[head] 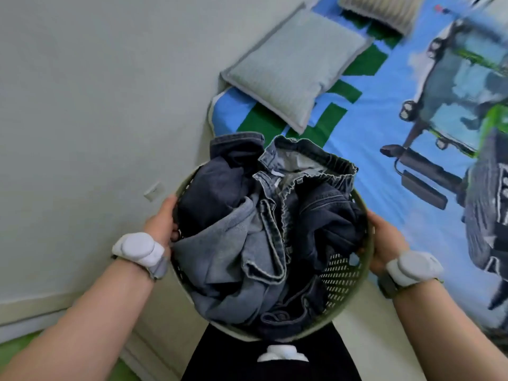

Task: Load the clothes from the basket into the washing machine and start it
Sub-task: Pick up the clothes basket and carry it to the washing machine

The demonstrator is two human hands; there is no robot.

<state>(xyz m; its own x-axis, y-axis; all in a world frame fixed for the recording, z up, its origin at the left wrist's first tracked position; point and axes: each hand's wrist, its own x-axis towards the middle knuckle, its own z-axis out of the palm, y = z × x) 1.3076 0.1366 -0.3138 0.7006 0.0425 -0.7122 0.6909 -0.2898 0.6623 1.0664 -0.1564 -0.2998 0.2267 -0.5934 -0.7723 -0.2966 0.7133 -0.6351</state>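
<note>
A round olive-green perforated laundry basket point(339, 279) is held in front of my body. It is heaped with clothes point(264, 232): dark and light denim jeans and grey garments. My left hand point(162, 221) grips the basket's left rim, fingers curled over the edge. My right hand point(384, 237) grips the right rim. Both wrists wear white sensor bands. No washing machine is in view.
A bed with a blue, green and grey printed cover point(398, 119) lies to the right and ahead. Two grey pillows point(294, 70) rest at its head. A pale wall point(96, 92) with a socket plate point(154, 191) stands on the left.
</note>
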